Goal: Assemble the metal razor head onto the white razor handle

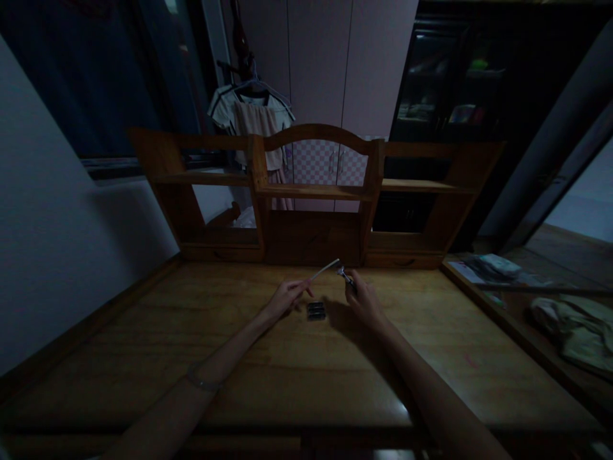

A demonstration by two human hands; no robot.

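Observation:
My left hand [288,296] pinches the lower end of a thin pale stick [325,269], which slants up to the right. Opposite it, my right hand [361,295] is closed around a small dark-handled tool [345,276] with a shiny metal head. The tool's head is close to the stick's upper tip; whether they touch is too small to tell. A small dark case [316,311] with several parallel bars lies on the wooden desk [287,370], between and just below my hands.
A wooden shelf unit [316,191] with small drawers stands along the desk's back edge. Papers [493,267] and crumpled cloth [575,329] lie beyond the desk's right rim. Clothes [258,118] hang behind the shelf. A wall borders the left side.

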